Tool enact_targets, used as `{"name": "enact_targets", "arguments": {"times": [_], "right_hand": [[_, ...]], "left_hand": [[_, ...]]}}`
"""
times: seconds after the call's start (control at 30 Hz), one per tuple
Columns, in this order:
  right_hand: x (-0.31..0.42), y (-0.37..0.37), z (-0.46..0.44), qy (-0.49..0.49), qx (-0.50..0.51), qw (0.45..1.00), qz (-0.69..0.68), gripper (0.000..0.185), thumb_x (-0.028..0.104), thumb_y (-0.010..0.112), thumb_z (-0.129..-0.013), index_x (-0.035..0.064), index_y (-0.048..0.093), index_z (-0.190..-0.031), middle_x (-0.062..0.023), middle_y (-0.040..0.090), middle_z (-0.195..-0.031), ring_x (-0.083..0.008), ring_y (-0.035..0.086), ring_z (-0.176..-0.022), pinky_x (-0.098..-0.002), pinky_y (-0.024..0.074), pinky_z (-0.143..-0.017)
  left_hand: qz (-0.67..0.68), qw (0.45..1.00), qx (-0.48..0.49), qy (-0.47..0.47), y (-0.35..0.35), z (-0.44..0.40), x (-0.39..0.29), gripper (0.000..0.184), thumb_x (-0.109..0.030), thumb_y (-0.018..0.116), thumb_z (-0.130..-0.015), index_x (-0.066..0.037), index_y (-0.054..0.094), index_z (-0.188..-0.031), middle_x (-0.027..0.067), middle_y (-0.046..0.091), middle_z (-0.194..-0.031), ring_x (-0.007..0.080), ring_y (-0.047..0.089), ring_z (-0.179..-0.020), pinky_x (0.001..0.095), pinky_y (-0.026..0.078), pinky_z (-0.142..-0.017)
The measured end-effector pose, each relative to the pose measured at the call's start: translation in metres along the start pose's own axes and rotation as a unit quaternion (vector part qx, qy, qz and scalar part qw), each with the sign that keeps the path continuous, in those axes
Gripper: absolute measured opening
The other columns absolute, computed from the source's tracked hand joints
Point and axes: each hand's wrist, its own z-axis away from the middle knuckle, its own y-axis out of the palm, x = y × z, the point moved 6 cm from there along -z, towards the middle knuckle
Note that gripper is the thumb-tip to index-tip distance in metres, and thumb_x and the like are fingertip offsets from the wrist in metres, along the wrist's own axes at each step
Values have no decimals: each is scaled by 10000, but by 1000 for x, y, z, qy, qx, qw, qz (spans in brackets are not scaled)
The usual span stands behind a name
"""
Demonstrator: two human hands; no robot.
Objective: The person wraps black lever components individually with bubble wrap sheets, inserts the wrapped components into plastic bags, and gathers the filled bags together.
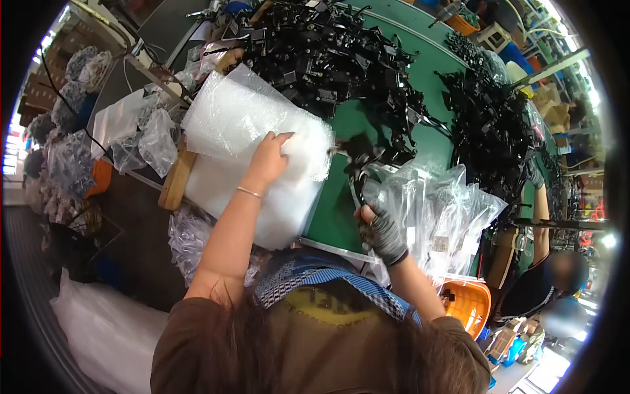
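My left hand [268, 159], bare with a bracelet at the wrist, is on the clear bubble wrap [230, 115] left of the table's middle. Its fingers are bent at the wrap's surface and seem to pinch it; the wrap is blurred there. My right hand [382, 235], in a grey glove with bare fingertips, is closed around a black part [359, 154] with a narrow lower end. The part is smeared by motion, so its exact kind is unclear. Clear plastic bags [440, 220] lie close to the right of this hand.
Heaps of black parts [315, 56] cover the green table [338, 220] at the back, with another heap [489, 125] at the right. A wooden block [177, 180] lies at the left edge. An orange bin [469, 305] stands below right. A co-worker's gloved hand [536, 176] is at the far right.
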Motion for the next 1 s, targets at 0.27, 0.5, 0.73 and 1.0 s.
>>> {"name": "enact_targets", "arguments": {"times": [0.27, 0.5, 0.73, 1.0], "right_hand": [[-35, 62, 16, -92, -86, 989, 77, 132, 156, 550, -886, 38, 568, -942, -48, 558, -732, -175, 506, -601, -297, 447, -549], [-35, 56, -22, -266, -284, 751, 533, 187, 232, 515, -886, 83, 575, -983, -180, 600, -727, -349, 582, -653, -425, 447, -585], [-8, 76, -9, -277, -137, 726, 614, 215, 247, 522, -877, 84, 587, -1000, -143, 632, -797, -343, 606, -744, -433, 465, -641], [-37, 65, 1, -106, -118, 855, 493, 339, 332, 556, -854, 64, 616, -1053, -180, 642, -915, -347, 606, -866, -392, 470, -744]], "left_hand": [[39, 999, -10, 4, -1, 1, -11, 451, -147, 645, -765, -108, 543, -1203, 182, 598, -1077, 346, 565, -989, 409, 451, -842], [105, 994, -33, 20, -30, 19, -20, 322, -197, 490, -889, -80, 552, -1183, 195, 616, -1045, 356, 587, -954, 379, 452, -826], [232, 971, -27, -61, -62, 35, -40, 273, -264, 521, -910, -58, 634, -1049, 114, 621, -717, 200, 583, -657, 317, 449, -624], [-139, 942, -223, 209, -56, 97, -70, 355, -84, 636, -729, -125, 628, -1081, 45, 569, -739, 230, 536, -695, 352, 453, -633]]}}
